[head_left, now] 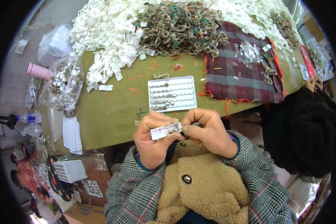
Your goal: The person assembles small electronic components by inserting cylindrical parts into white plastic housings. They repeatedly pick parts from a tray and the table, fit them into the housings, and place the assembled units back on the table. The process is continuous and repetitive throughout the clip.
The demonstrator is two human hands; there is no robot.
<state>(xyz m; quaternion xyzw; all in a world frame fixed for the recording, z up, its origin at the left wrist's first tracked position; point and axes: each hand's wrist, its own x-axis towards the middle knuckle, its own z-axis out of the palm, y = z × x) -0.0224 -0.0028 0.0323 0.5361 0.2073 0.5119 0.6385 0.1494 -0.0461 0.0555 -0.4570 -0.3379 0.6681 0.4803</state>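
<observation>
My left hand (152,140) is closed round a small white plastic case (159,133), its thumb below and fingers above. The case lies opened out, with a clear or metallic part visible in its right half. At that right end my right hand (211,130) is pinched, fingertips touching the case. A bit of something dark shows between those fingers, too small to make out. Just beyond my hands lies a white tray (195,93) with rows of round pockets, some holding silvery discs. A small cord bundle (161,76) rests at its far edge.
Heaps of white cases (115,41) and coiled cords (179,28) cover the far table. A plaid cloth (242,80) with clear pieces lies right. Orange strips (132,89) are scattered about. Left are bags, a pink tumbler (39,71) and stacked trays (71,134). Another person (302,127) works at right.
</observation>
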